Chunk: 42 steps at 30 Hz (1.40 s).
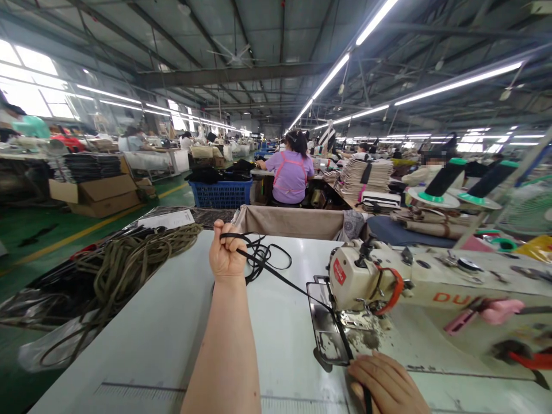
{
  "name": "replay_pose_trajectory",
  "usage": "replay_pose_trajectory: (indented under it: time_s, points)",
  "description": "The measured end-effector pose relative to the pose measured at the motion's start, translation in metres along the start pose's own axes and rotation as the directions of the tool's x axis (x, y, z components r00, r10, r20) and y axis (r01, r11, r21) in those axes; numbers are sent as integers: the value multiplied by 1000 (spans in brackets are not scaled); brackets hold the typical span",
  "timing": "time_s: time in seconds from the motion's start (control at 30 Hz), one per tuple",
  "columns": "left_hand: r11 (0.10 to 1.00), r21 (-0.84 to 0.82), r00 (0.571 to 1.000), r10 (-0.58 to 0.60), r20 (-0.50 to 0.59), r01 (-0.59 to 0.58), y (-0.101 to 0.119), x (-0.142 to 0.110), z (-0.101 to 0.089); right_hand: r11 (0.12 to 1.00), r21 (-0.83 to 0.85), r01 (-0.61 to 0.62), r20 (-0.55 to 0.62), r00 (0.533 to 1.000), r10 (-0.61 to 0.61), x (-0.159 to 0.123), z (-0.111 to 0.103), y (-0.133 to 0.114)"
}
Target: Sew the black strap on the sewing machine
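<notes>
My left hand is raised over the white table, its fingers closed around a narrow black strap. From there the strap runs taut down to the right, to the needle area of the sewing machine, and more of it lies in loose loops behind the hand. My right hand rests low, in front of the machine's metal plate. Its fingers are pressed together over the near end of the black strap, which shows below the thumb.
A heap of olive cord lies left of the table. Beyond the table's far edge is a fabric-lined bin. Two black thread cones stand at the right. A person in purple sits ahead, near a blue basket.
</notes>
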<state>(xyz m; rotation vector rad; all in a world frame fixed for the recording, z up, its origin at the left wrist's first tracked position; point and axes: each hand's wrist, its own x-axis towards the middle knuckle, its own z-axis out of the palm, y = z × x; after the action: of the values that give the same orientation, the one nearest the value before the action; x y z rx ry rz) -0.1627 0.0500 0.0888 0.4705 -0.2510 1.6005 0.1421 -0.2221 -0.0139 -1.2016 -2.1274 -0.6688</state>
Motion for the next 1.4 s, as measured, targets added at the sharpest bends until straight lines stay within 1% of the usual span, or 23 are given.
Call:
replay_pose_trajectory:
  time_s: [0.17,0.23,0.3,0.33,0.37,0.4,0.43,0.47,0.5,0.53,0.6,0.67,0.7,0.73,0.8,0.83,0.87,0.93,1.0,1.07,1.2,1.27,1.4]
  points:
    - [1000,16,1000,-7,1,7,2,2,-5,1000,-17,-23,19,1000,23,-1,0,-5]
    - [996,84,999,6,-44,-2,2,7,-10,999,-2,-52,10,999,52,0,-2,-9]
    - [956,294,987,52,-151,-5,-1,14,-17,995,31,-99,13,995,99,3,-3,-14]
    - [883,469,970,108,-217,6,-4,18,-20,991,51,-125,23,992,124,4,-4,-16]
    - [740,671,944,190,-269,42,-7,21,-24,987,70,-147,31,989,145,5,-5,-18]
    - [513,853,918,284,-278,99,-10,22,-27,983,86,-164,37,986,161,7,-6,-20]
    - [225,961,903,361,-233,158,-13,23,-30,980,98,-175,41,984,172,8,-7,-21]
    - [-68,979,906,394,-152,194,-17,22,-32,978,106,-180,42,983,177,9,-7,-22]
    - [-313,929,923,380,-67,197,-21,20,-33,976,112,-185,43,983,181,10,-8,-23]
    - [-486,858,945,327,0,169,-26,18,-32,975,116,-188,43,982,184,10,-8,-23]
    - [-651,756,979,185,82,59,-38,11,-29,973,125,-192,43,981,188,11,-9,-23]
    - [-667,738,995,-43,91,-96,-54,2,-24,971,132,-198,43,980,193,10,-8,-22]
    - [-630,754,976,-209,66,-186,-63,-2,-21,971,133,-200,44,980,196,10,-8,-22]
    - [-568,779,920,-391,27,-264,-73,-8,-19,970,133,-204,45,979,200,9,-8,-22]
    - [-452,826,725,-685,-78,-337,-94,-21,-17,968,134,-211,43,977,207,9,-7,-22]
    - [-434,829,629,-766,-133,-353,-105,-28,-17,967,136,-217,44,976,213,8,-6,-23]
    - [-435,819,558,-811,-177,-373,-115,-36,-18,964,141,-225,47,974,221,8,-6,-23]
    - [-454,784,492,-842,-222,-424,-131,-49,-19,958,154,-242,54,970,236,8,-5,-24]
    - [-475,758,482,-842,-243,-447,-139,-56,-20,952,167,-255,56,967,249,8,-5,-24]
    - [-499,772,479,-828,-291,-394,-136,-55,-20,948,177,-266,57,964,260,7,-4,-24]
    - [-543,818,454,-787,-418,-188,-100,-35,-19,941,185,-284,60,959,278,6,-4,-26]
    - [-553,820,499,-757,-421,-148,-72,-21,-18,940,182,-290,59,957,284,5,-4,-27]
    - [-610,785,693,-612,-380,-109,-17,-1,-15,943,173,-284,56,959,278,5,-5,-27]
